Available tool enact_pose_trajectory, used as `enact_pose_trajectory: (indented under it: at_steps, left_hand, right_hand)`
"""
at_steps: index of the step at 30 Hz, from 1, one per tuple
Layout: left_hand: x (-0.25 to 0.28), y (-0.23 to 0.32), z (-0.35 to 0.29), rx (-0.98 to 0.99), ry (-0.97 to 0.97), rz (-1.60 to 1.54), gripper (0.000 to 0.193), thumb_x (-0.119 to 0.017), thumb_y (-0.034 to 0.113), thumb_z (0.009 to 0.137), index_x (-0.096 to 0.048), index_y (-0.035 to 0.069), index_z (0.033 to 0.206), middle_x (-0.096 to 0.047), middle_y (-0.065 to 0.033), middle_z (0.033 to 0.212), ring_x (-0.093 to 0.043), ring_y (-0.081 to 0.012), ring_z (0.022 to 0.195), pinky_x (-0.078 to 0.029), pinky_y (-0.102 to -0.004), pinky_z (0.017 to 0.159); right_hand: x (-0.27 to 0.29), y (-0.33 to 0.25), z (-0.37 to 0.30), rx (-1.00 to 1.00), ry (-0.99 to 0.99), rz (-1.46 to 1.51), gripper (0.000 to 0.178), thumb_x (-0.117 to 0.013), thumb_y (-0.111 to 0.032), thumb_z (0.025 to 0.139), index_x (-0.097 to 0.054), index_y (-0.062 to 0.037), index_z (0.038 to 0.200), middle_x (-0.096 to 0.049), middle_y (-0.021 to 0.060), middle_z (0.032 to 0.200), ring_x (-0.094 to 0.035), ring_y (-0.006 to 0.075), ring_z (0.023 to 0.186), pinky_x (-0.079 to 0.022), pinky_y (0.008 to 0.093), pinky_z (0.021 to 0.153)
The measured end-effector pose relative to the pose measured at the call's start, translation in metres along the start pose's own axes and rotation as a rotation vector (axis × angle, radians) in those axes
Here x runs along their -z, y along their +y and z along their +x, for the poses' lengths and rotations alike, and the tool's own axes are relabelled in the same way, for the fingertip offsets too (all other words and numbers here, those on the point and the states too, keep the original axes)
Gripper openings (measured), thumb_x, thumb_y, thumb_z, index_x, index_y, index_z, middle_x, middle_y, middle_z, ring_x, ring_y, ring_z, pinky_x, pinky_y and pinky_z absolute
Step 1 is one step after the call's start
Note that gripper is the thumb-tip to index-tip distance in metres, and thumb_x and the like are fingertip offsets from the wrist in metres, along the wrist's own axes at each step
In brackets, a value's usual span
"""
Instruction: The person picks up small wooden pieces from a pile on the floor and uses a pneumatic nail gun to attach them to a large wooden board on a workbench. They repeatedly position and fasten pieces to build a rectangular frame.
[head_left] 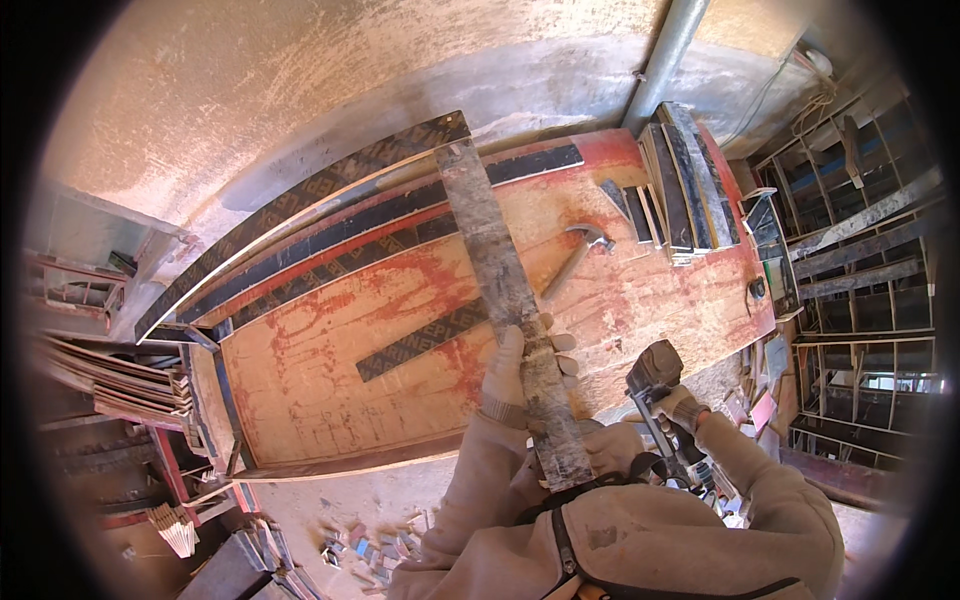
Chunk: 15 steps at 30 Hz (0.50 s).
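Red-stained worktop [300, 410], scuffed wall [330, 110] behind. Your left hand [506, 378]: fingers wrapped round weathered board [490, 240], slanting over worktop toward you. Right hand [682, 407]: fingers closed round dark power tool [655, 368], beside near edge.

The long board [495, 240] was rough, stained, matt wood, the power tool [656, 368] matt and plastic-looking, the hammer [569, 266] shiny metal on dull wood, the tabletop [310, 375] scuffed, blotchy wood, the wall [250, 110] coarse and patchy, and the jacket [660, 525] soft, matt cloth.
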<state>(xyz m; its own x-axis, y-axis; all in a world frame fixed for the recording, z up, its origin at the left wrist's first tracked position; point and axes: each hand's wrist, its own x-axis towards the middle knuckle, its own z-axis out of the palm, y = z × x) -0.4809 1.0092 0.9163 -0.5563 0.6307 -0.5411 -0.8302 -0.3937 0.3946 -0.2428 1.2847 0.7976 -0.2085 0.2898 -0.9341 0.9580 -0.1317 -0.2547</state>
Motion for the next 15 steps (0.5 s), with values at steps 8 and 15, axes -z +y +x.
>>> enact_pose_trajectory:
  at_steps: [8, 15]
  left_hand:
    - [0.002, 0.004, -0.002, 0.033, -0.020, -0.022, 0.061, -0.053, 0.054, 0.104, -0.053, 0.005, 0.141, -0.072, -0.0181, 0.109, -0.073, -0.0261, 0.079, -0.062, -0.0400, 0.065]
    - [0.002, 0.004, -0.002, 0.050, -0.046, -0.050, 0.064, -0.055, 0.056, 0.103, -0.052, 0.005, 0.141, -0.072, -0.0179, 0.111, -0.073, -0.0262, 0.080, -0.062, -0.0400, 0.066]
  right_hand:
    - [0.000, -0.011, 0.014, 0.090, -0.003, -0.091, 0.012, -0.077, -0.004, 0.077, -0.070, 0.0036, 0.082, -0.064, 0.0132, 0.064, -0.062, 0.0246, 0.047, -0.051, 0.0384, 0.043]
    - [0.003, -0.024, 0.017, 0.050, 0.022, -0.073, 0.013, -0.077, -0.005, 0.077, -0.070, 0.0039, 0.083, -0.065, 0.0132, 0.065, -0.062, 0.0246, 0.048, -0.051, 0.0377, 0.043]
